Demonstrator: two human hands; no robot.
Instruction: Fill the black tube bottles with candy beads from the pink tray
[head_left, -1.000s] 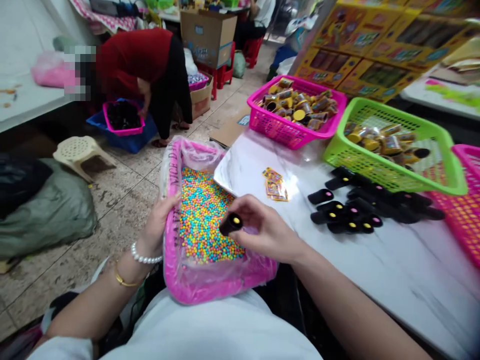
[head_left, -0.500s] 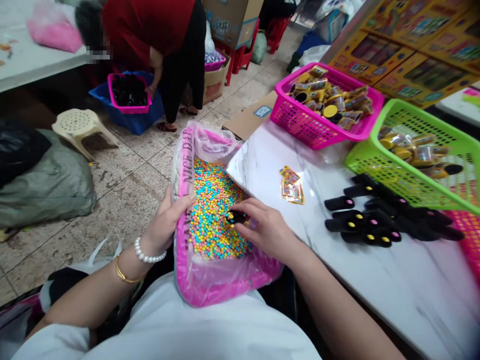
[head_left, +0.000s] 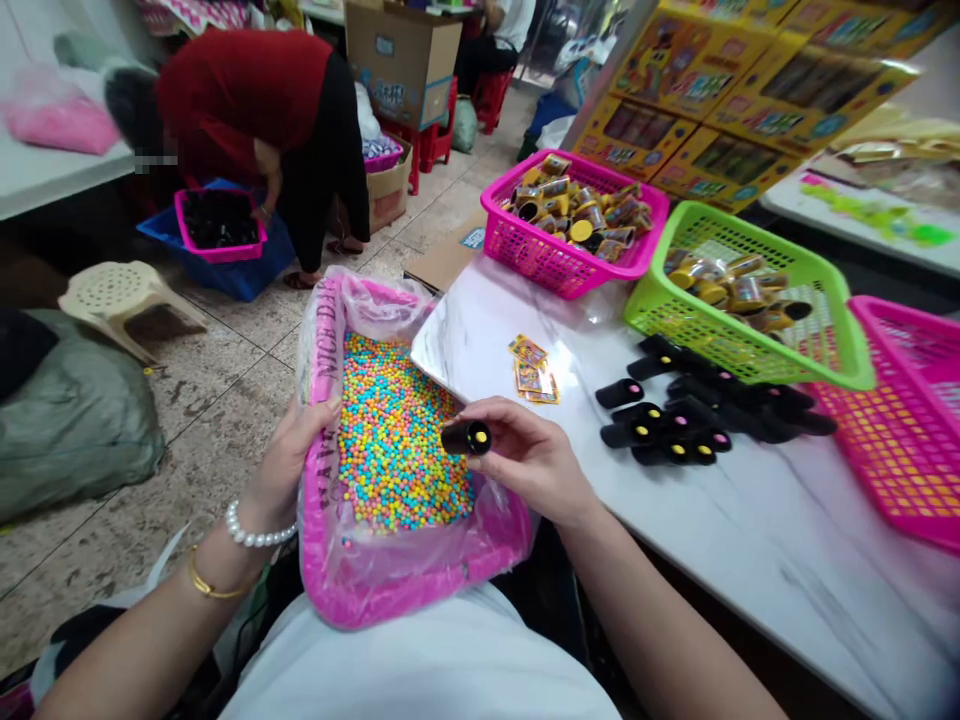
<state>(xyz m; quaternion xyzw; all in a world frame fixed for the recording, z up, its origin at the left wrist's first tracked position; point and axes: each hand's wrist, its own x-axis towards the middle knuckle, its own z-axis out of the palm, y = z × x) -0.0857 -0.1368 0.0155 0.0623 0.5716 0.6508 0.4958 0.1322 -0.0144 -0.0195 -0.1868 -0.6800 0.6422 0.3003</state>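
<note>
Our right hand (head_left: 529, 460) pinches 1 black tube (head_left: 465, 437) over the beads (head_left: 397, 450); our left hand (head_left: 289, 465) grips the pink tray (head_left: 420, 580) by its rim. We should hold the tray level.

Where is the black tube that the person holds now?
Head view, centre: the right hand holds the black tube above the pink tray of coloured beads.

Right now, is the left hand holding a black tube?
No, the left hand grips the pink tray; the right hand holds the black tube.
</note>
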